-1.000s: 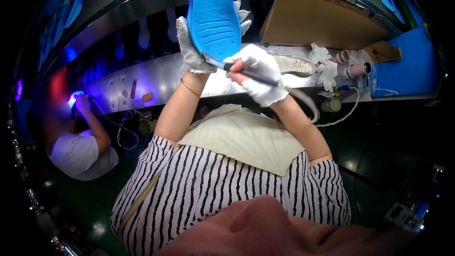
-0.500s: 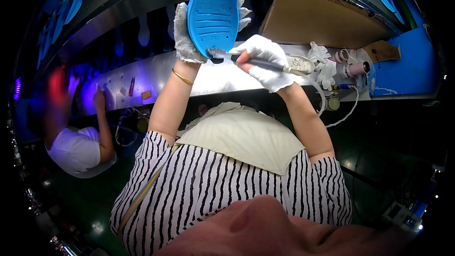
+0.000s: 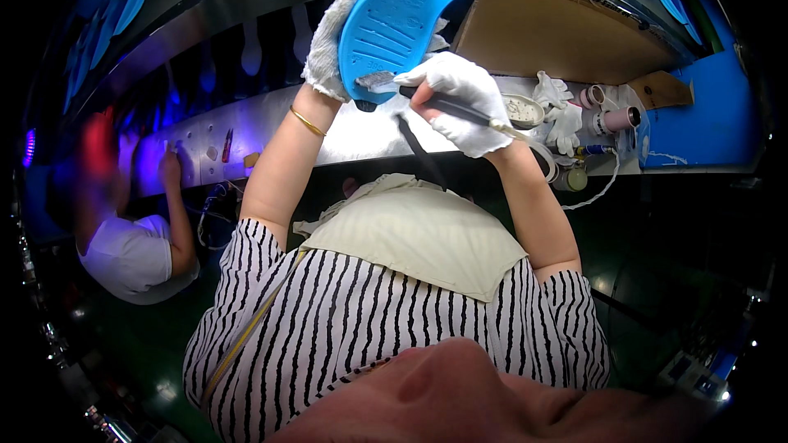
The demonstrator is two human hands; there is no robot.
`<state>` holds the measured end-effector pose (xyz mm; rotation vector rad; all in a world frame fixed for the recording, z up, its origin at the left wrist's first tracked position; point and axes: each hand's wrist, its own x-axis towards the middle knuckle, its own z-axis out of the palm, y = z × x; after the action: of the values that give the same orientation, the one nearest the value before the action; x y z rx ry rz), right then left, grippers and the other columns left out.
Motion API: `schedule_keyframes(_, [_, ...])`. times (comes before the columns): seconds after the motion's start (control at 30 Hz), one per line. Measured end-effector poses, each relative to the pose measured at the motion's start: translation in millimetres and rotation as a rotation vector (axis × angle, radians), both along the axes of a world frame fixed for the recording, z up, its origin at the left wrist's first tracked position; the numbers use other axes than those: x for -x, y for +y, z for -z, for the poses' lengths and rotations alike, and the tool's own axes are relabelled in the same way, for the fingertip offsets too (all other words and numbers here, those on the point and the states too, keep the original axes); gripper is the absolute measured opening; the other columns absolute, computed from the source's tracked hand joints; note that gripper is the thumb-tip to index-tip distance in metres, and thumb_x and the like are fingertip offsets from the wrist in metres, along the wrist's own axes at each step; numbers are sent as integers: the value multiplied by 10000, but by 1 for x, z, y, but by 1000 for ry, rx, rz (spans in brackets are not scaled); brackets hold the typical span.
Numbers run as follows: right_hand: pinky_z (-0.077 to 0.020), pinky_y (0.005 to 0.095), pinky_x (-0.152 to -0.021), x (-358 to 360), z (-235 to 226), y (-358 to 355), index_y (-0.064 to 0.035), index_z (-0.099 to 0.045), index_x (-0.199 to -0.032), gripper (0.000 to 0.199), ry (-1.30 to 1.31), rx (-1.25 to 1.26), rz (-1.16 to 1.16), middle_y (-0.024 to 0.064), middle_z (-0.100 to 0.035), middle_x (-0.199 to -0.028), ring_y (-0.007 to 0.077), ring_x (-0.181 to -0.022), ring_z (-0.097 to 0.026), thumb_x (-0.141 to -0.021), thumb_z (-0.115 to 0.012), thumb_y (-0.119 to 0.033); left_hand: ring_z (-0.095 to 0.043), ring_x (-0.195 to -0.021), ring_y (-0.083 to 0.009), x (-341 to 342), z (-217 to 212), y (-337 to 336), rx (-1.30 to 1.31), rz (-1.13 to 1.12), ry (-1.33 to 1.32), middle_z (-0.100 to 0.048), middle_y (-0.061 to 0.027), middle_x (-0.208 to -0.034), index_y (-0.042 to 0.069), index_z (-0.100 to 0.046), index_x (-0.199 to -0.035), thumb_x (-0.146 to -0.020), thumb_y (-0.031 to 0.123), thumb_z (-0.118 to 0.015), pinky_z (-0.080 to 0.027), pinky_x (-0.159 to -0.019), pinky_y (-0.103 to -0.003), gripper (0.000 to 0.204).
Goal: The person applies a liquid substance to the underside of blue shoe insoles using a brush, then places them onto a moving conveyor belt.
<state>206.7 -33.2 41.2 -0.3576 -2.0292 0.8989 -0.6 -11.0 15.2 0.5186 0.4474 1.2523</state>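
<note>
My left hand [image 3: 330, 51], in a white knit glove, grips a blue shoe sole [image 3: 396, 20] from its left side, with gloved fingertips showing past its right edge. The sole is tilted, its heel toward me and its toe end cut off by the top of the view. Small holes and raised ridges mark its face; a dark patch shows at the heel tip. My right hand [image 3: 464, 98], also gloved with a bare fingertip and thumb showing, is closed around a dark-handled brush [image 3: 451, 107]. The brush's pale grey tip lies at the heel area.
A metal bench [image 3: 361, 135] runs across under my hands. At right are a white oval dish [image 3: 523, 111], spare white gloves [image 3: 566, 119], a pink cup [image 3: 617, 119] and a cardboard box [image 3: 558, 33]. Blue pieces hang at the upper left. At left a co-worker [image 3: 139, 254] sits under violet light.
The sole has turned, its toe end swinging right, and my left hand has moved slightly up with it. The brush tip stays at the heel. A dark shadow now falls on the bench.
</note>
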Motion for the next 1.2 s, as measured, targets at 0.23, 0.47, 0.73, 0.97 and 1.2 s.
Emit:
schedule_keyframes(0.23, [-517,299,-748,2,13,8,-49,-637,-750,160,-179,275,-32,78,-671,-837,198,-834,-650,-641,-688,56,-694,-747,-244,-8,-6,10,122,-34,511,-656,-169,-970,26,-580,-1156,-853,569,-555,-603,-620,-296,622])
schedule_keyframes(0.47, [-523,295,-752,-20,-6,26,-16,-651,-766,157,-231,600,-153,75,-684,-812,179,-821,-654,-661,-681,97,-651,-869,-260,-12,-2,8,201,159,681,-648,-172,-1018,69,-613,-1158,-761,609,-642,-563,-686,-350,671])
schedule_keyframes(0.73, [-526,294,-787,-35,-6,30,-41,-657,-767,133,-474,372,-32,81,-684,-838,184,-845,-658,-683,-683,59,-654,-852,-243,-15,-1,15,202,266,756,-648,-174,-1019,32,-619,-1130,-771,570,-662,-569,-672,-340,648])
schedule_keyframes(0.97, [-527,300,-798,-50,-12,34,-34,-651,-758,93,-428,412,24,78,-683,-842,198,-852,-654,-712,-680,42,-671,-834,-282,-18,-2,17,134,216,769,-651,-191,-1056,40,-610,-1162,-761,611,-647,-572,-685,-360,698])
schedule_keyframes(1.2, [-525,262,-669,-27,5,6,-22,-635,-856,121,103,488,135,78,-687,-879,133,-763,-643,-767,-693,35,-596,-1072,-357,-32,8,2,-10,205,-91,-534,-251,-1261,3,-428,-1348,-915,578,-411,-507,-907,-458,720])
